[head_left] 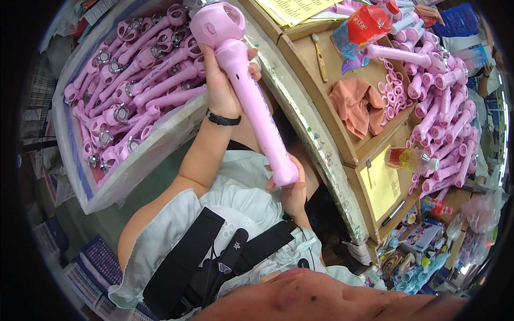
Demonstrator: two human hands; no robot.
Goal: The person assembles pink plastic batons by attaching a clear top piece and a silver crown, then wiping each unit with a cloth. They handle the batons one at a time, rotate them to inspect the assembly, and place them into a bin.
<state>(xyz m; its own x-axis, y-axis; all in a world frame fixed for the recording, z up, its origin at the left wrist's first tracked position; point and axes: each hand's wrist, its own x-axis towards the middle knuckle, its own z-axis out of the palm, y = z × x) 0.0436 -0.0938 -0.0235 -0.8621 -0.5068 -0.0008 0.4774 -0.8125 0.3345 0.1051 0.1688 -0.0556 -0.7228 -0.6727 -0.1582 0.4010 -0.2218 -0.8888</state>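
A pink toy wand (pixel 256 104) with a rounded, cut-out head is held slantwise in front of my body, head up and to the left. My left hand (pixel 224 91), with a black band on the wrist, grips it just below the head. Around the butt end of the handle, my right hand (pixel 293 195) has its fingers curled. To the left, a large box (pixel 144 174) with pale walls holds many similar pink wands (pixel 155 69), several showing shiny silvery parts in their heads.
On the right, a worktable (pixel 300 120) bears cardboard trays with a toothbrush (pixel 320 59), an orange cloth (pixel 356 109), pink rings (pixel 393 91) and yellow paper (pixel 380 179). Beyond lie piled pink wand parts (pixel 450 117) and a bottle (pixel 409 159). Small goods clutter the lower right.
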